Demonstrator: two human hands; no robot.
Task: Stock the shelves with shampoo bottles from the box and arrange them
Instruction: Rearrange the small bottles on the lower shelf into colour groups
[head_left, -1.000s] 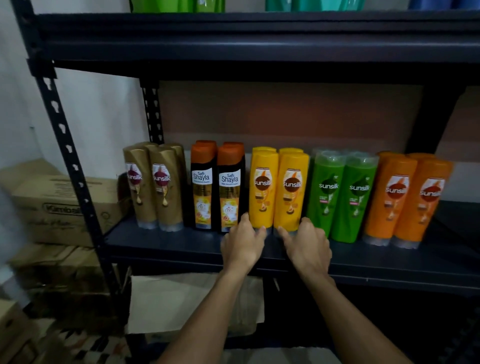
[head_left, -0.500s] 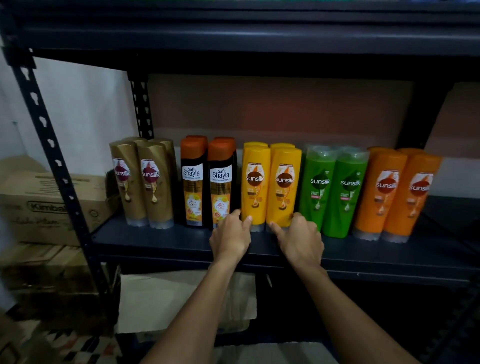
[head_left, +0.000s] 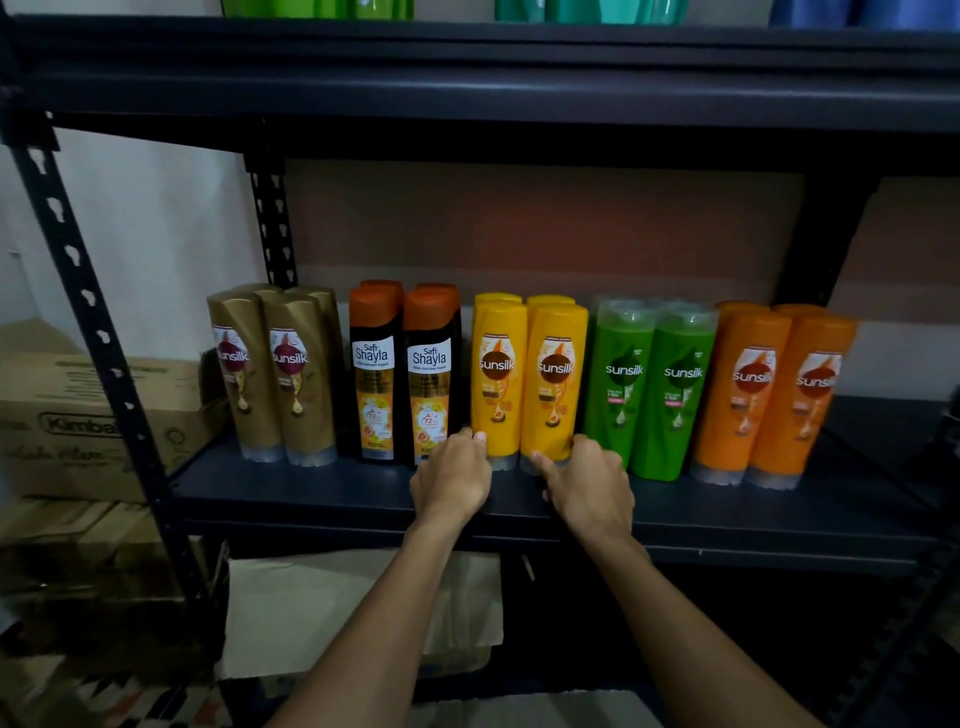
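**Base grip, both sides**

Left hand (head_left: 451, 480) curls against the base of the yellow bottles (head_left: 498, 395), and right hand (head_left: 587, 486) clasps the opposite side, thumb in front. The pair stands upright on the shelf (head_left: 311, 493), with black bottles (head_left: 374, 374) just left and green bottles (head_left: 623, 384) just right.

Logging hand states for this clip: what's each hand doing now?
Left hand: touches left yellow bottle's base; grip unclear.
Right hand: grips right yellow bottle's base.

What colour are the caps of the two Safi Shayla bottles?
The caps are orange; head view shows them best.
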